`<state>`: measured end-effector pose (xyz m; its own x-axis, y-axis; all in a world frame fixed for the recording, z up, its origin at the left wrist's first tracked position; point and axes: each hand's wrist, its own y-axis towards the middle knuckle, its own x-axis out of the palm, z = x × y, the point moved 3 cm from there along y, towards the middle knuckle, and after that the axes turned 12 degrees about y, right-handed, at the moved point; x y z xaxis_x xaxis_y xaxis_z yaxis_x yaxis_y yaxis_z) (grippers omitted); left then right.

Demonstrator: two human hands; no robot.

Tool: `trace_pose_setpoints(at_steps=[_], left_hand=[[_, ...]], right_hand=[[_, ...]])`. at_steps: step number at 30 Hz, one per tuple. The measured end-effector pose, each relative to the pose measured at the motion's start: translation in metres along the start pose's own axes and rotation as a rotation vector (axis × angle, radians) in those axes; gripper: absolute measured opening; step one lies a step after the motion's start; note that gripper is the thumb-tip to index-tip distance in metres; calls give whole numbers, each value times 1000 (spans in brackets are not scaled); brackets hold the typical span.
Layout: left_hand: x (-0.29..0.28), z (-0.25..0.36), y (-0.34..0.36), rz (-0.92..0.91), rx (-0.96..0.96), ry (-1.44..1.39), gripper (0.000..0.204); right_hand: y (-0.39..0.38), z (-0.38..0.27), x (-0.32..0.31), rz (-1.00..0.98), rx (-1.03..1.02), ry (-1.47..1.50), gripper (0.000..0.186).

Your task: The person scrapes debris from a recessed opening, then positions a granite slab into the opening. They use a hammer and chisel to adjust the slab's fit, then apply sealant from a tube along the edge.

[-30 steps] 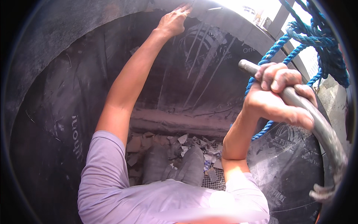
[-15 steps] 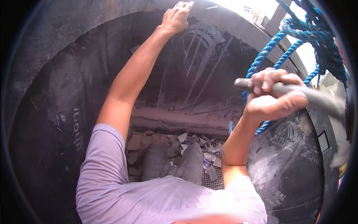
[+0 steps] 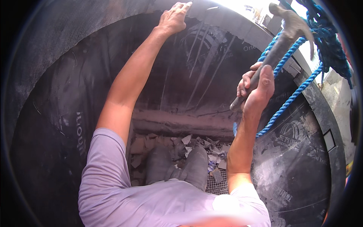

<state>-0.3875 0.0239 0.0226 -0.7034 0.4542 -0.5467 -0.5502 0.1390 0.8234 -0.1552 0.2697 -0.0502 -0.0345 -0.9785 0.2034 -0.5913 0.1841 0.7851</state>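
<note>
A claw hammer (image 3: pixel 281 45) is gripped in my right hand (image 3: pixel 259 89), its dark handle slanting up and its worn metal head at the upper right in front of blue rope (image 3: pixel 293 98). My right fingers wrap the handle near its lower end. At the top, my left hand (image 3: pixel 174 18) rests against the pale grey rim (image 3: pixel 234 19) of the curved dark wall, fingers stretched out and nothing visible in them. A short light-coloured rod (image 3: pixel 213 7) lies or sticks out beside that hand on the rim. The wall's inner lining (image 3: pixel 211 56) is dark with pale scrape marks.
I am inside a round dark enclosure. Broken flat pieces (image 3: pixel 141 147) and scraps cover the bottom around my legs (image 3: pixel 159 162), partly over a dark grid (image 3: pixel 217 185). The blue rope hangs down the right side. A rectangular slot (image 3: pixel 329 140) shows in the right rim.
The hammer has swung up and to the left, so its head now shows above my right hand. My right hand has turned and moved left. The left hand stays at the rim.
</note>
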Motion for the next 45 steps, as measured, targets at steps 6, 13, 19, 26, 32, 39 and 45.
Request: trace_pose_setpoints(at_steps=[6,13,19,26,32,39,45], left_hand=[[22,-21,11,75,54,188,90],[36,-34,12,58,54,116,91],[43,-34,16,119,78,198,95],[42,-33,8,183,88,165,87],[29,-17,1,66,48,93,88],[31,-25,12,168,81,183,79],[24,-28,17,159,56,120,79]], right_hand=[[36,-92,9,-347,-805,498,64],[44,130,-25,-101,551,-502,40],[-14,96,-7,-12,330,-157,37],[46,-51,30,-318,-642,327,52],[73,100,0,-217,-232,-606,37],[18,3,25,-4,-146,44,30],[53,-125,22,-417,-790,338,67]])
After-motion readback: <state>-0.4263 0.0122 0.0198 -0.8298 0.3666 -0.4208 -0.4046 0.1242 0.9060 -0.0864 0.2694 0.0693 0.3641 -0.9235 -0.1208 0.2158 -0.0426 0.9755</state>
